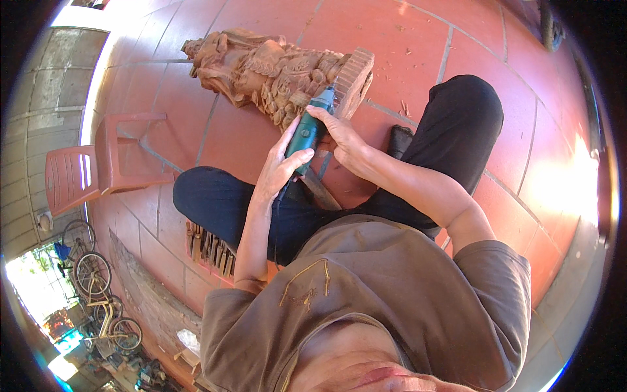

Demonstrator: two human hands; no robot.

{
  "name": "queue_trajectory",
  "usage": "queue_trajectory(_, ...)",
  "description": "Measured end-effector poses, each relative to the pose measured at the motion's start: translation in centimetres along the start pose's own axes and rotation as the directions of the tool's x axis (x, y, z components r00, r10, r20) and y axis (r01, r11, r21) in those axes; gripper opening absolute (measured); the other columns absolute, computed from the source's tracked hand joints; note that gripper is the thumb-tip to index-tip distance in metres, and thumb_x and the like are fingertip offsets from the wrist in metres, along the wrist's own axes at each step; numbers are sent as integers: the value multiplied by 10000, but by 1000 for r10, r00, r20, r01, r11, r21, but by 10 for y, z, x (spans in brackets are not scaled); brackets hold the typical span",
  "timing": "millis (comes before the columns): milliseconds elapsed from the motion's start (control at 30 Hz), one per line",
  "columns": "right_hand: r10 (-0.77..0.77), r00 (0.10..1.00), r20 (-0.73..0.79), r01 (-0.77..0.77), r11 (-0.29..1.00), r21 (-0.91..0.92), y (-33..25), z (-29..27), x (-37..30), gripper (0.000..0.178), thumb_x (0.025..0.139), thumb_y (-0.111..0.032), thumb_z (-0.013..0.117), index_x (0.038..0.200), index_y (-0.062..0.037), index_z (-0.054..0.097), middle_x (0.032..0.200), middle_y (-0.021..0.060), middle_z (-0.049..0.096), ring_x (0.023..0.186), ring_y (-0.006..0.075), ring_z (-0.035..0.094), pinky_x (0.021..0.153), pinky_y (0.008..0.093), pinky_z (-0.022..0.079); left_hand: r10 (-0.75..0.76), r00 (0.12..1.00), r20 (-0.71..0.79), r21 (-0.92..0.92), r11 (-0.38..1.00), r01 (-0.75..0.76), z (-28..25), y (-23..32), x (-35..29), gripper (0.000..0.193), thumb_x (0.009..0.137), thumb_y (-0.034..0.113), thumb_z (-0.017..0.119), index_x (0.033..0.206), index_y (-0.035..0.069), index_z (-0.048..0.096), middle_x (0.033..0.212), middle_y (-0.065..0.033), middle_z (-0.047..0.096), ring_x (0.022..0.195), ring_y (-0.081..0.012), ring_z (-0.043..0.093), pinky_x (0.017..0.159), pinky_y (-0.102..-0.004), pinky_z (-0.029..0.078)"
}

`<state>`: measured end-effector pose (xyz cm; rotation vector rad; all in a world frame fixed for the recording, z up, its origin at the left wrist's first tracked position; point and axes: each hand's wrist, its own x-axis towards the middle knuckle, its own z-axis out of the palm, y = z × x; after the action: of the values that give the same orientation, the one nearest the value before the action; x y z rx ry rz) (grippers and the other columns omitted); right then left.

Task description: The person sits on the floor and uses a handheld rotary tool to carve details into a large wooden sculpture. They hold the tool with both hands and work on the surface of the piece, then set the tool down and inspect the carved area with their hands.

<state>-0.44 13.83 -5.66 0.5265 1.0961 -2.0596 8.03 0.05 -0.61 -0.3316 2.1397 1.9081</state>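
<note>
A green handheld power carving tool (304, 136) is gripped in both my hands, its nose pointing away from me. My left hand (279, 163) wraps its rear body, with the thumb laid across the top. Nearer the nose, my right hand (341, 136) closes round the front. The tip meets or nearly meets the base of a carved wooden statue (274, 72); I cannot tell whether it touches. That statue lies on its side on the floor, its ridged base to the right and its narrow top to the far left. A dark cord trails from the tool toward my lap.
Several chisels with wooden handles (210, 249) lie in a row by my left leg. A reddish plastic chair (108, 160) stands at the left. Wood chips (406, 108) are scattered on the red tile floor (366, 26). Bicycles (95, 274) stand at the far lower left.
</note>
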Motion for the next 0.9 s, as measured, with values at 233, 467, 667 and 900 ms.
queue_trajectory(233, -4, 999, -32, 3, 999, -39, 2, -6, -4, 470, 825, -414, 755, 1092, -55, 613, 939, 65, 681, 820, 205, 675, 793, 389, 562, -26, 999, 41, 37, 999, 25, 0, 2, -1, 818, 810, 266, 696, 1526, 100, 337, 998, -66, 605, 648, -105, 545, 537, -232, 441)
queue_trajectory(467, 0, 999, -43, -1, 999, -37, 1, -10, -14, 471, 821, -417, 761, 1087, -59, 610, 939, 60, 673, 806, 198, 665, 782, 382, 550, 19, 997, 70, 15, 1000, -20, 0, -9, 2, 819, 806, 276, 699, 1522, 100, 344, 1028, -63, 596, 698, -106, 551, 547, -234, 453)
queue_trajectory(667, 5, 999, -47, -4, 1000, 7, 4, -9, -21, 484, 803, -365, 786, 1080, -13, 601, 956, 87, 648, 843, 208, 629, 765, 356, 531, -55, 992, 116, 2, 998, 55, -2, 9, -7, 818, 822, 276, 708, 1524, 85, 332, 1017, -61, 588, 746, -107, 550, 571, -232, 464)
queue_trajectory(900, 13, 1000, 3, -13, 998, 60, 9, -6, -20, 452, 808, -319, 794, 1075, -9, 600, 955, 84, 642, 841, 204, 625, 768, 358, 537, -46, 994, 99, 17, 999, 45, -8, -2, -10, 829, 815, 297, 708, 1529, 103, 333, 992, -62, 585, 708, -101, 546, 534, -232, 467)
